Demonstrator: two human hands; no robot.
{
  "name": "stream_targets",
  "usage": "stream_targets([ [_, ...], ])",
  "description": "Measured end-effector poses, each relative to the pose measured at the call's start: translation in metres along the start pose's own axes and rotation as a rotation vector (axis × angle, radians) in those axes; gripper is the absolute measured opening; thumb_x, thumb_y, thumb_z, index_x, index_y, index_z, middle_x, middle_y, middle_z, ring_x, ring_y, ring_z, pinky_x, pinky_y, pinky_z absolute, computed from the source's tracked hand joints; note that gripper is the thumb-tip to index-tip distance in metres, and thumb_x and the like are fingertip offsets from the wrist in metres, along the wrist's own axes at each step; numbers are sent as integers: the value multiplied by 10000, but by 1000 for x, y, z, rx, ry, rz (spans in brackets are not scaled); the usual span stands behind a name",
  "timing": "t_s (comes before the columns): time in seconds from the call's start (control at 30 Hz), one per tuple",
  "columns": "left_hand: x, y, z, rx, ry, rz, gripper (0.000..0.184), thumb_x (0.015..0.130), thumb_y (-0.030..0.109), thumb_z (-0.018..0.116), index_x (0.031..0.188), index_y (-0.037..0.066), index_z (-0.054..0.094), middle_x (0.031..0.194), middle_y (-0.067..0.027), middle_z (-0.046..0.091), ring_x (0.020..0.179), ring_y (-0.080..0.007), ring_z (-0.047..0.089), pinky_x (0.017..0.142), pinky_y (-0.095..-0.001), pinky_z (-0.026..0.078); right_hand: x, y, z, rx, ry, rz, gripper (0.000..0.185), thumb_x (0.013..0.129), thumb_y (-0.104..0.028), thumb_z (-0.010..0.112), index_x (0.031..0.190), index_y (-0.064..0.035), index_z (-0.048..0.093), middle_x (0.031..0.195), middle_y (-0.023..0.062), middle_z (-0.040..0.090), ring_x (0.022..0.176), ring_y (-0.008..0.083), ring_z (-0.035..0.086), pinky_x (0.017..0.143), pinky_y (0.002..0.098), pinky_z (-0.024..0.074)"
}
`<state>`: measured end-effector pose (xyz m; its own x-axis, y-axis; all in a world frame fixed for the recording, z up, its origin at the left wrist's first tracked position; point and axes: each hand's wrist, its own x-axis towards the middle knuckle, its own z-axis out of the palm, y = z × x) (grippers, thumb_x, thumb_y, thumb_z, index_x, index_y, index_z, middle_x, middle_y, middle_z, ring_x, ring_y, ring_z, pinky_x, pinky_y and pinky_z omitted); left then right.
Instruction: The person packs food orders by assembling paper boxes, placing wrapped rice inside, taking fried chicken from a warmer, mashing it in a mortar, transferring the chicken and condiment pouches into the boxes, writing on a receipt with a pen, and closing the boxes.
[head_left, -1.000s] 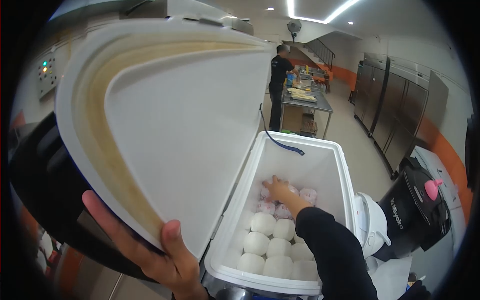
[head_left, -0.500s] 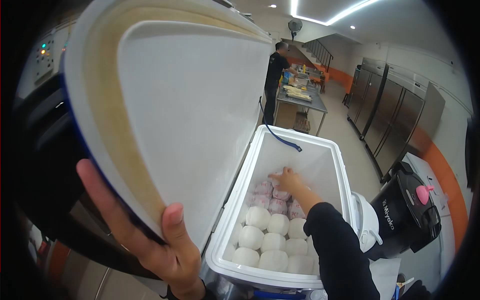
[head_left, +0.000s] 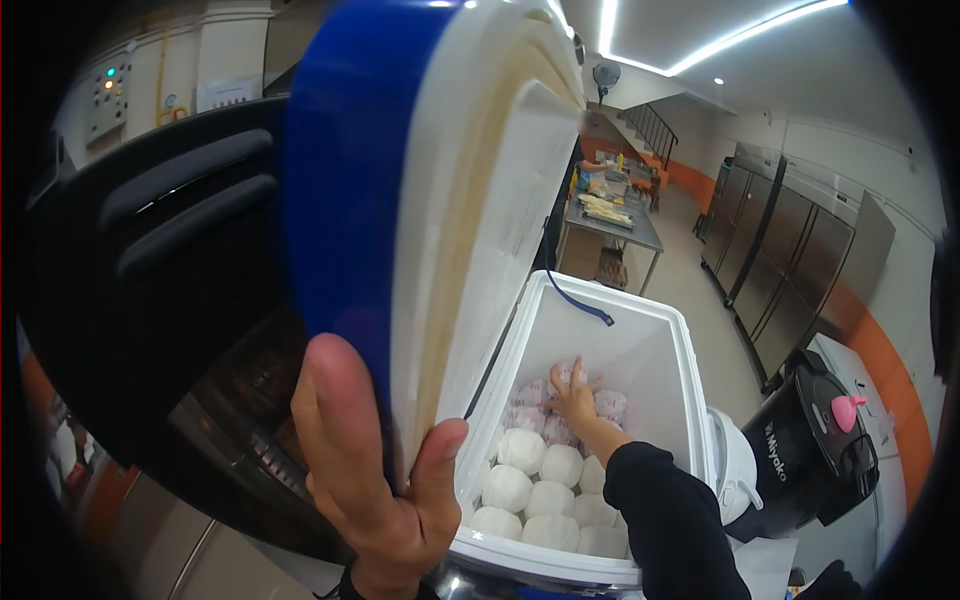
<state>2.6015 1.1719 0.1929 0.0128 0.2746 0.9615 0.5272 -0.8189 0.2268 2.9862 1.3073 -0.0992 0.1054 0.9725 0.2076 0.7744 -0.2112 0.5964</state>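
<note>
My left hand [head_left: 385, 475] holds the edge of the raised lid [head_left: 350, 200], blue outside and white inside with a yellowed rim, thumb on the inner side. The white cooler box [head_left: 690, 400] stands open below. Inside it, my right hand [head_left: 573, 398] is spread over a round bundle with pink print [head_left: 570, 372], fingers apart and touching its top. More printed bundles [head_left: 528, 418] lie around that hand. Nearer me sit several plain white round bundles [head_left: 550, 498]. A dark blue strap [head_left: 582, 303] hangs over the box's far wall.
A black Miyako appliance [head_left: 810, 440] with a pink piece on top is at the right. Behind are steel refrigerators [head_left: 795, 240] and a steel table [head_left: 635, 232] with trays; a person there is mostly hidden by the lid. A large black object [head_left: 170, 270] is at the left.
The lid has tilted further, showing its blue outside, and my left hand has moved right with it. My right hand has shifted slightly among the printed bundles. The person is now mostly hidden.
</note>
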Motion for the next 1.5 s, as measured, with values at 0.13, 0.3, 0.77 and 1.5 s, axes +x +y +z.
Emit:
stream_targets([
  [0.13,3,1,-1,-39,-25,59,647,969,259,517,1481,18,204,1556,-155,210,1413,-295,273,1148,-406,250,3,1,22,-114,174,13,468,869,-531,544,1316,-399,509,1486,37,211,1367,520,147,864,803,352],
  [0.3,9,3,6,-186,143,71,609,883,107,653,1413,-18,381,1343,-297,458,1181,-430,527,907,-409,531,-12,14,-20,-92,9,-137,291,914,-369,542,1174,-495,579,1485,73,213,1331,569,168,856,782,388],
  [0.77,20,0,6,-221,220,95,526,873,28,627,1357,-1,422,1344,-217,516,1209,-427,509,880,-406,549,-1,66,-119,247,587,26,306,824,-180,630,1081,-346,619,1454,149,305,1279,543,319,751,655,514],
  [1.5,-11,192,42,51,-597,1249,260,921,353,535,1095,174,608,1150,0,551,1245,-176,476,1146,-579,194,-427,239,-216,2724,498,542,563,906,-288,637,1381,-161,361,1284,131,534,1095,309,610,752,504,603],
])
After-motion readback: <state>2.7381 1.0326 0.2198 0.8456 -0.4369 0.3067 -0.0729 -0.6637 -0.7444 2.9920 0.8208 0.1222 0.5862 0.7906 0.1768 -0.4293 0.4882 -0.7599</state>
